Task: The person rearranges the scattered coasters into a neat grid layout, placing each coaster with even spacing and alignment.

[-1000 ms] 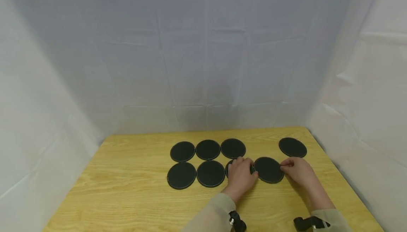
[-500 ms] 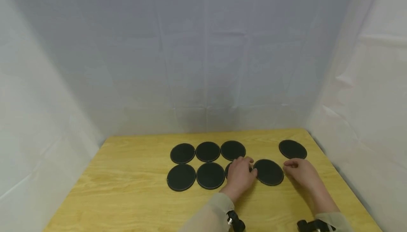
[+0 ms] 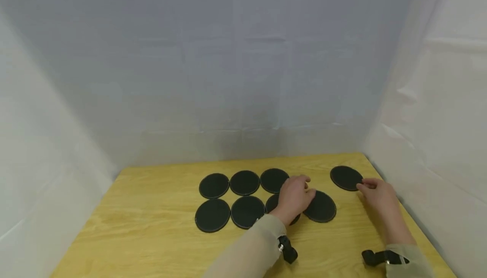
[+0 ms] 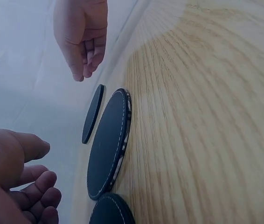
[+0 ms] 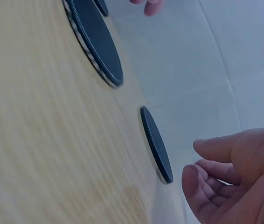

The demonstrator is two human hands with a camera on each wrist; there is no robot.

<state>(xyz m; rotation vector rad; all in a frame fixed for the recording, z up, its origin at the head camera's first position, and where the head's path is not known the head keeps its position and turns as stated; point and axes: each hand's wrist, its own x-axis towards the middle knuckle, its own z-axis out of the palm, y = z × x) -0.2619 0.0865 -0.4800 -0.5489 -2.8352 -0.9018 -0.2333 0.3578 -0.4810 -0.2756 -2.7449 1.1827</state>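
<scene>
Round black coasters with pale edge stitching lie flat in two rows. My left hand [image 3: 294, 196] hovers, fingers loosely bent and holding nothing, above the front row. It partly covers the third front coaster [image 3: 272, 203] and the edge of the front-right coaster [image 3: 321, 207]. In the left wrist view, air separates the left hand [image 4: 20, 186] from the stitched coaster [image 4: 107, 144]. At the right, my right hand [image 3: 380, 193] is beside the far-right coaster [image 3: 345, 178]. The right wrist view has a gap between the right hand [image 5: 230, 175] and that coaster [image 5: 156, 143].
A wooden table [image 3: 144, 218] bears the coasters. Its back meets a white sheet [image 3: 213, 79], and another sheet [image 3: 449, 113] hangs along the right side. More coasters, such as the front-left coaster [image 3: 212, 215], lie to the left, edges close together. Both wrists carry black straps.
The right hand has let go of the front-right coaster's edge and moved right and back, to beside the far-right coaster. The left hand has lifted and shifted slightly back and right.
</scene>
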